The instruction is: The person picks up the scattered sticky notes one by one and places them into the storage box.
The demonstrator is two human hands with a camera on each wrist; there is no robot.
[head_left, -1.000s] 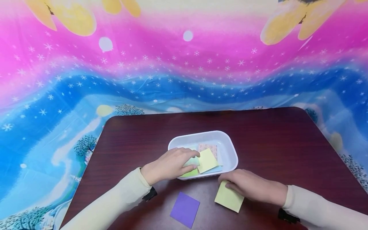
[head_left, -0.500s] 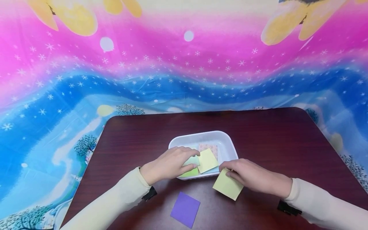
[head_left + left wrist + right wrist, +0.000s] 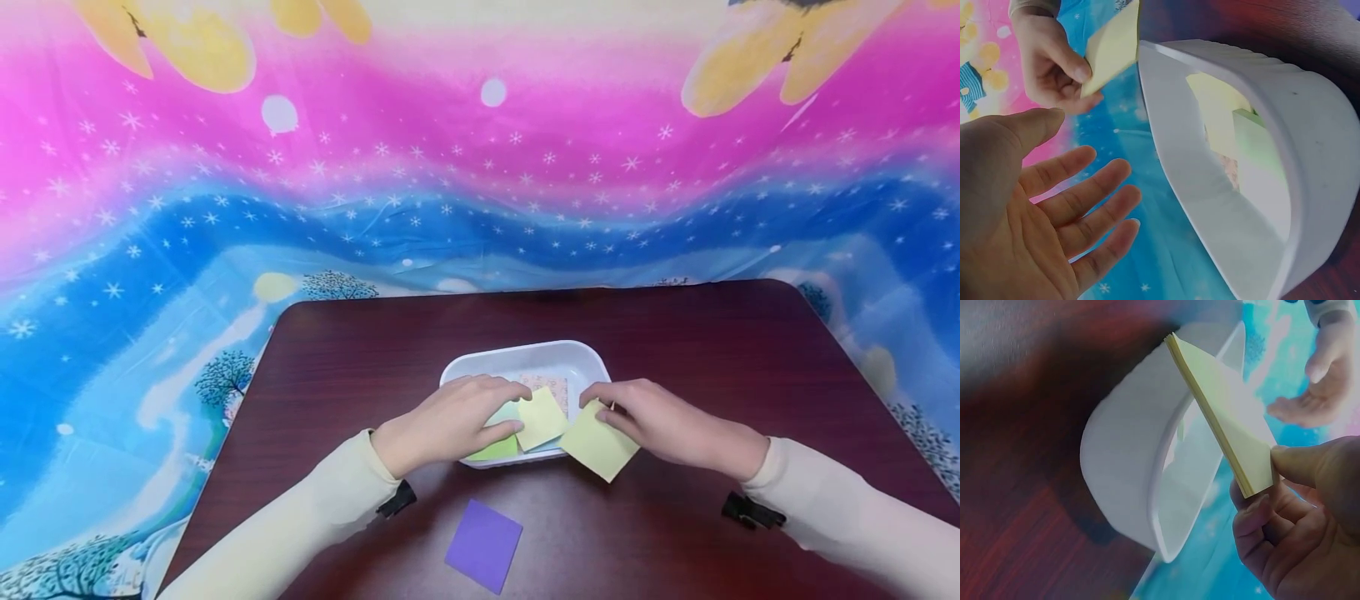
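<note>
My right hand (image 3: 667, 423) pinches a pad of pale yellow sticky notes (image 3: 600, 443) between thumb and fingers, over the front right rim of a white plastic tub (image 3: 585, 362). The pad's layered edge shows in the right wrist view, where the sticky-note pad (image 3: 1225, 415) is tilted. My left hand (image 3: 453, 423) hovers over the tub's left side; its fingers (image 3: 1094, 203) are spread and hold nothing. Inside the tub lie another yellow sticky-note pad (image 3: 542, 419), a green one (image 3: 493, 450) partly under my left hand, and a pink patterned one (image 3: 553, 388).
A purple sticky-note pad (image 3: 483, 546) lies on the dark red-brown table (image 3: 360, 350) in front of the tub. A colourful printed cloth (image 3: 480, 183) hangs behind the table.
My right hand has lifted the yellow sticky-note pad from the table before the tub and carried it forward to the rim. The left hand has barely moved.
</note>
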